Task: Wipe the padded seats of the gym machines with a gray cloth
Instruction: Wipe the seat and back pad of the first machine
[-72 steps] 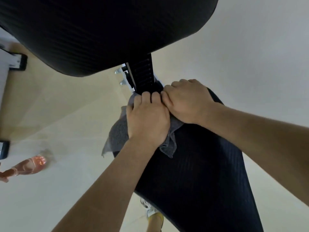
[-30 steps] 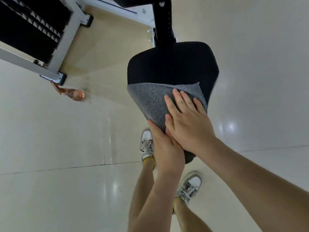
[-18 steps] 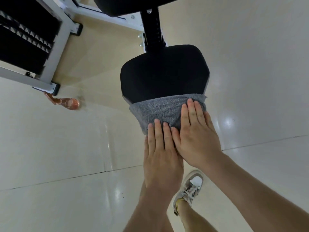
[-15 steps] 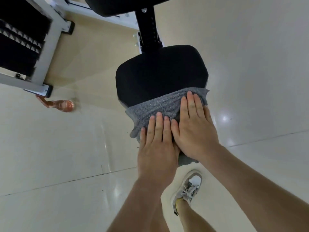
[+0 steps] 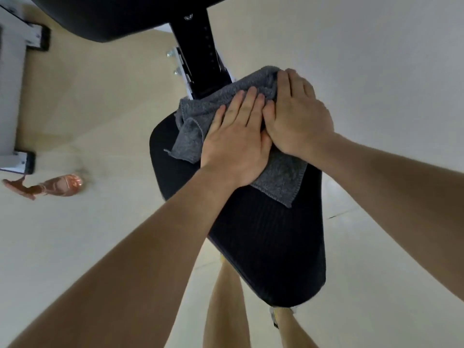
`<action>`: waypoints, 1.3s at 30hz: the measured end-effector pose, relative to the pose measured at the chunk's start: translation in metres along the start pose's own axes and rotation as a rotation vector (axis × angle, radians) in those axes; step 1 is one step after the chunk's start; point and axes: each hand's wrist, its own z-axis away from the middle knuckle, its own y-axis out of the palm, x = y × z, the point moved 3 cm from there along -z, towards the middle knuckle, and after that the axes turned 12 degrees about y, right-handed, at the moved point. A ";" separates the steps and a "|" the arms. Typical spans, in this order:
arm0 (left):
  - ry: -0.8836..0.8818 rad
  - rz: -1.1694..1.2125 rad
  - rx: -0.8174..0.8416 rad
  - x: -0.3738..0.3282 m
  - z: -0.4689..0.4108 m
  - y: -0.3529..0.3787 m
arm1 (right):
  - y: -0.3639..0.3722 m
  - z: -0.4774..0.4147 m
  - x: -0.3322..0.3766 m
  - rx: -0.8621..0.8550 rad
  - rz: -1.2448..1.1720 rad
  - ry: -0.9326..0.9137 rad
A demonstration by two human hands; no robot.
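Left hand (image 5: 236, 139), right hand (image 5: 298, 116): the 2 touch side by side, fingers straight, palms pressing flat on gray cloth (image 5: 198, 109), gripping nothing. Cloth sits bunched at far end of black padded seat (image 5: 263, 237), against black post (image 5: 198, 51). Pink bottle (image 5: 59, 185) on floor, left.

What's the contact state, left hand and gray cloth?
Touching. The head view shows the left hand flat on the gray cloth, fingers straight, pressing it onto the padded seat with no gap.

Glossy pale floor (image 5: 376, 71), white machine frame (image 5: 10, 96)
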 end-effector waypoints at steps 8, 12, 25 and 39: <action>0.004 0.067 0.036 0.034 -0.086 -0.022 | 0.000 -0.086 0.005 0.240 -0.132 0.229; -0.014 -0.025 0.013 0.017 -0.066 -0.015 | -0.003 -0.038 -0.011 0.160 -0.289 0.206; 0.122 -0.139 0.321 -0.037 -0.149 -0.013 | 0.017 0.006 -0.062 0.502 -1.467 0.729; 0.643 -0.557 0.492 -0.147 -0.045 0.020 | 0.059 0.132 -0.075 0.375 -1.271 0.624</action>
